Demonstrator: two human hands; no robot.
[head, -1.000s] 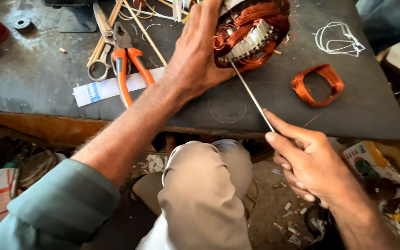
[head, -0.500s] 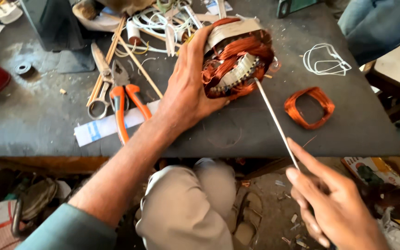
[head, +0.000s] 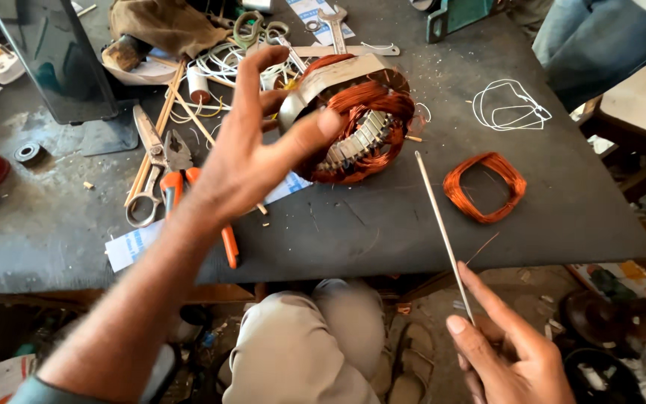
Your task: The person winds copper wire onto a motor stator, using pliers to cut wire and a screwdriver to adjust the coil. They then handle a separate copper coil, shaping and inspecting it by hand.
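head view: my left hand [head: 252, 161] has lifted off the motor stator [head: 349, 120], fingers spread, barely touching it now; the stator sits on the dark table [head: 383, 224]. my right hand [head: 514, 355] has drawn the thin rod [head: 443, 232] clear, pinching its lower end.

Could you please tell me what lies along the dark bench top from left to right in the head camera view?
Small black ring → scissors → orange-handled pliers → left hand → motor stator with copper windings → loose copper wire coil.

Copper-wound motor stator [head: 353, 123] tilted on dark table; thin metal rod [head: 443, 232] slanting just beside it.
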